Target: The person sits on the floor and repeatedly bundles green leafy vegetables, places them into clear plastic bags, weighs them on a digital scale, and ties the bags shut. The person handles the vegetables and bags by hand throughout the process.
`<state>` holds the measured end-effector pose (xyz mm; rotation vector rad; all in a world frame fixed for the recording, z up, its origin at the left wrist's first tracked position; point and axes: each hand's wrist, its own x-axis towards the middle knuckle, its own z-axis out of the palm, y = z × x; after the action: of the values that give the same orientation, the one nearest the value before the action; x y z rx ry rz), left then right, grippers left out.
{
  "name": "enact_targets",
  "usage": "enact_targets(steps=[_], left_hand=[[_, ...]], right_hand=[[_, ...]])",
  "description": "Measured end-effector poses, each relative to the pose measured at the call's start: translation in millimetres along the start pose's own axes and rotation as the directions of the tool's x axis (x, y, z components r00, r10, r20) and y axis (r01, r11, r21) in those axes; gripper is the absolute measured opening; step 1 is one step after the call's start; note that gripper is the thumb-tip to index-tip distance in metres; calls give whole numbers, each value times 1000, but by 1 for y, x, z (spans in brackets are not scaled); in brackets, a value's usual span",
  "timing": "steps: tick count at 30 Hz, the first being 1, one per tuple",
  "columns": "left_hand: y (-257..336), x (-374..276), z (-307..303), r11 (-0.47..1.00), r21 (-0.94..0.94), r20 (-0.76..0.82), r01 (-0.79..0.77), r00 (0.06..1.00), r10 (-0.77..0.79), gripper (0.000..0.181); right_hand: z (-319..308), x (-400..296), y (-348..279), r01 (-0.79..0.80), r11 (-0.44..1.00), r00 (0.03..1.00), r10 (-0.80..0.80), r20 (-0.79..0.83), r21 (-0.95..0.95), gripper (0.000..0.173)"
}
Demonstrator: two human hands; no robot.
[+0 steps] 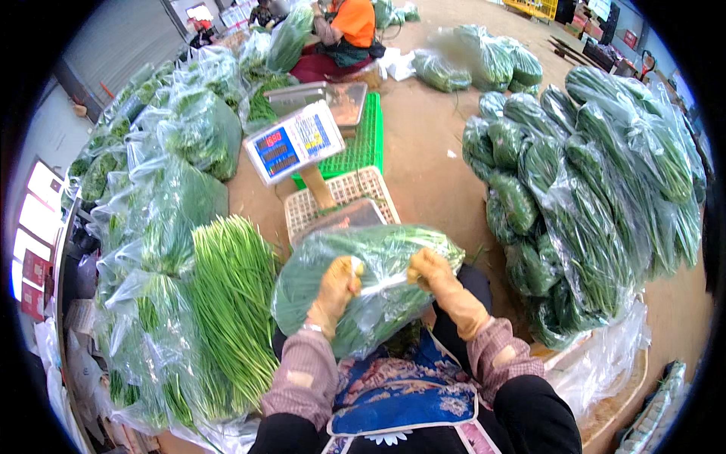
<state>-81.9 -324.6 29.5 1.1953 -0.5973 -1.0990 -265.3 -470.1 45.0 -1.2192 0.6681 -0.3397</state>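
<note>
Before me lies a clear plastic bag of long green vegetables, likely chives [317,249], tilted across my lap. My left hand [334,292], in a tan rubber glove, is closed on the bag's plastic. My right hand [448,292], gloved the same way, grips the film nearer the pale stem end. Between the two fists the plastic is drawn into a taut white fold [388,282]. Beyond the bag is a scale's metal pan [346,218], partly hidden by it. A loose heap of green chives [235,306] lies at my left.
A scale display [294,142] stands ahead, near a beige plastic basket [289,213] and a green crate [371,133]. Bagged greens [195,127] line the left. Stacked bags [584,210] rise at the right, above loose plastic film [607,352]. A person in orange [354,25] sits farther off.
</note>
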Motion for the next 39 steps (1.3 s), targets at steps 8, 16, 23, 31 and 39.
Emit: enact_targets(steps=[8, 16, 23, 31, 39], left_hand=[[-3, -17, 20, 971, 238, -158, 30, 987, 8, 27], [-5, -14, 10, 977, -202, -160, -63, 987, 31, 45], [2, -17, 13, 970, -243, -37, -12, 999, 3, 62], [4, -23, 14, 996, -49, -51, 68, 996, -71, 41], [14, 15, 9, -1, 935, 246, -354, 647, 722, 31]], right_hand=[[76, 18, -51, 618, 535, 766, -575, 288, -576, 19], [68, 21, -14, 688, 456, 660, -717, 225, -565, 15], [56, 18, -12, 543, 592, 840, -406, 361, -596, 15], [65, 15, -13, 486, 865, 848, -431, 309, -125, 21], [60, 60, 5, 108, 956, 952, -21, 305, -274, 30]])
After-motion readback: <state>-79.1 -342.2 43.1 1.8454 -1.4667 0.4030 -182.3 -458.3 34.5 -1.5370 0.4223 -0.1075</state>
